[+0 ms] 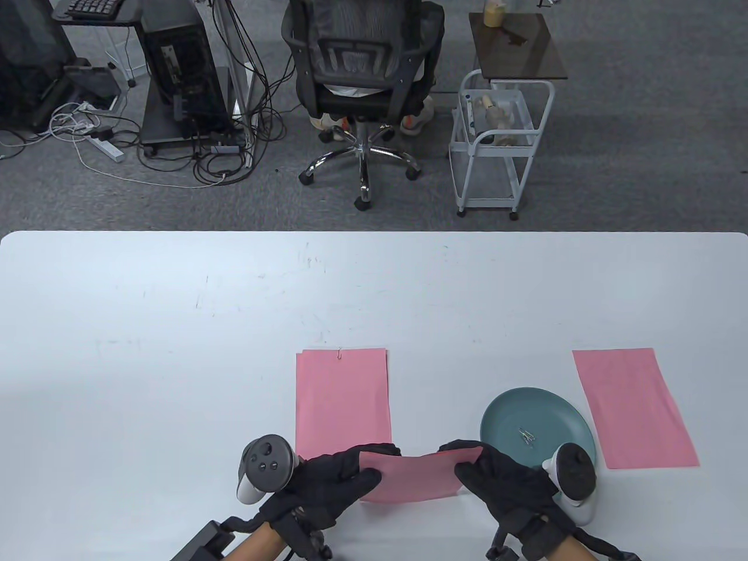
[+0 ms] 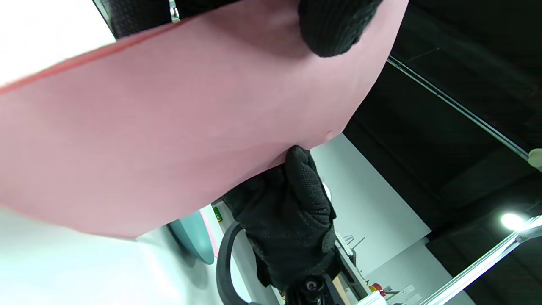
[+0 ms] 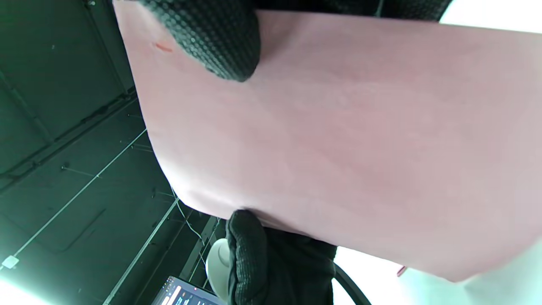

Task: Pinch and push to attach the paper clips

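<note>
Both black-gloved hands are holding one pink paper sheet [image 1: 412, 478] up off the white table [image 1: 175, 327], near its front edge. Left hand [image 1: 327, 482] pinches the left end, right hand [image 1: 505, 482] the right, thumbs [image 3: 211, 38] on top. The small metal paper clips [image 1: 527, 436] sit in the teal round plate [image 1: 514, 412], just beside the right hand.

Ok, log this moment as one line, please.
left hand: holds pink sheet | right hand: holds same sheet | clips: in teal plate | clipped stack: on table
</note>
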`<state>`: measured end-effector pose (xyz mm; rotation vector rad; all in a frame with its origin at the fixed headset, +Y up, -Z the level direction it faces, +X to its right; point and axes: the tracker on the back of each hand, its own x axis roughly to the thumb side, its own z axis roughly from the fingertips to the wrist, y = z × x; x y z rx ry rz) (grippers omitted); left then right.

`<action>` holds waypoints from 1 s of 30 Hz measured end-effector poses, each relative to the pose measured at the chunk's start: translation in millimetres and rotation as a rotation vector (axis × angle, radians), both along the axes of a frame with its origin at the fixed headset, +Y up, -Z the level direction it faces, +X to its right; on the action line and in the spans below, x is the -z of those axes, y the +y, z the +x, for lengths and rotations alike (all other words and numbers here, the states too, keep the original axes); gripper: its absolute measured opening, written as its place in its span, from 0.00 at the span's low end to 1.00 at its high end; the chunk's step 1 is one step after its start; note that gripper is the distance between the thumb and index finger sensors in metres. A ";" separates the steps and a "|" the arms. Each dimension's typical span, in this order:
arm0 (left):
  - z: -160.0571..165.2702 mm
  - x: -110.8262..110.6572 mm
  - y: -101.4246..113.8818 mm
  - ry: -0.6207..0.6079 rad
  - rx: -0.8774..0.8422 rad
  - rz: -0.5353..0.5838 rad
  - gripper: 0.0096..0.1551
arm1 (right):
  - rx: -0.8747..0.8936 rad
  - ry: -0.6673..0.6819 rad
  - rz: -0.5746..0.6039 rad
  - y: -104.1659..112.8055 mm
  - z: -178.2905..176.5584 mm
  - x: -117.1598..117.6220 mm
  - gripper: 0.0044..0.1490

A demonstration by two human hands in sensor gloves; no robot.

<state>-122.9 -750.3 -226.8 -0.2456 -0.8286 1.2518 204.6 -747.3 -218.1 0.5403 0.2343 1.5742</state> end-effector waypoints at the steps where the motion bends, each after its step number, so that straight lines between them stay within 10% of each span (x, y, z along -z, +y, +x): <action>1: -0.4 0.3 0.1 0.000 0.000 0.000 0.22 | 0.004 -0.004 -0.001 0.3 0.9 0.4 0.24; 14: -18.1 9.7 -5.1 0.066 -0.022 -0.058 0.22 | -0.193 -0.434 0.216 37.6 77.3 13.4 0.26; 30: -22.3 8.5 -1.3 0.096 -0.019 -0.052 0.22 | -1.388 -0.439 0.123 14.4 64.7 23.5 0.24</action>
